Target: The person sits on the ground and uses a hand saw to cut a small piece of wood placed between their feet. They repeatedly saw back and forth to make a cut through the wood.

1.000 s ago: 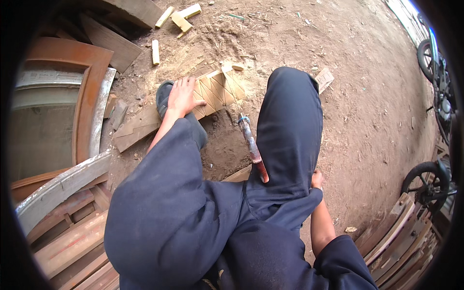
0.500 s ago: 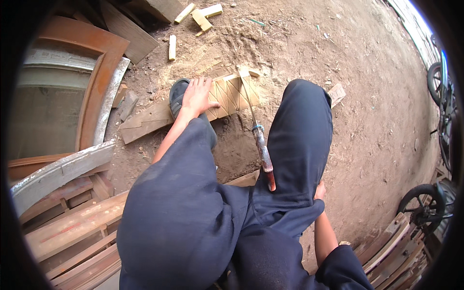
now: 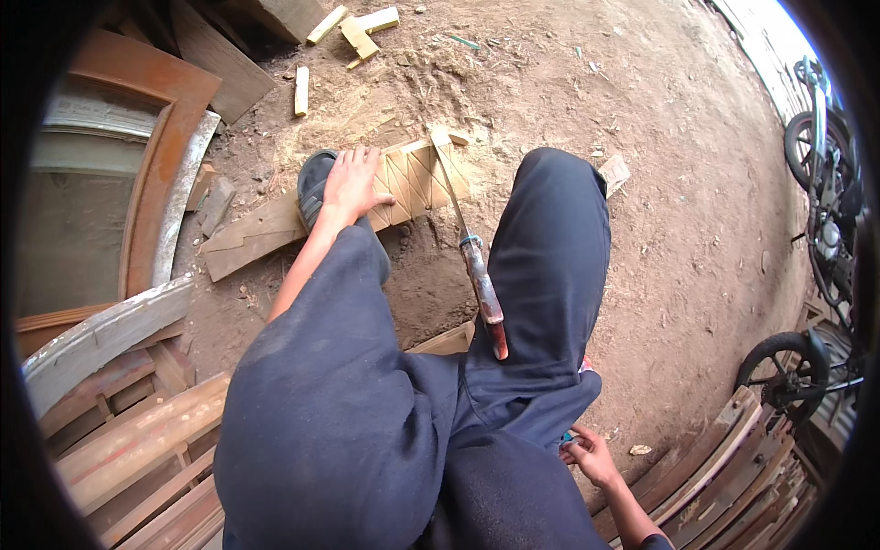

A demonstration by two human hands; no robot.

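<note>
My left hand lies flat on a wooden board beside my sandalled foot, its thumb spread to the right. Pencilled zigzag lines cross the pale face of that board. A handsaw stands with its narrow blade in the board's right part, untouched by either hand; its worn red-brown handle leans against my right leg. Down by my right thigh, my right hand has its fingers bent together around something with a bit of blue showing. What that is, I cannot make out.
Pale wood offcuts lie on the dirt ahead. To the left are a brown wooden frame and stacked timber. Slatted wood lies at the lower right, near parked motorcycles. A small red-and-white thing shows beside my right leg.
My right hand has come back from beside my right knee to lower near my thigh, and a bit of blue shows at its fingers. Left hand and saw stay put; the view has shifted slightly.
</note>
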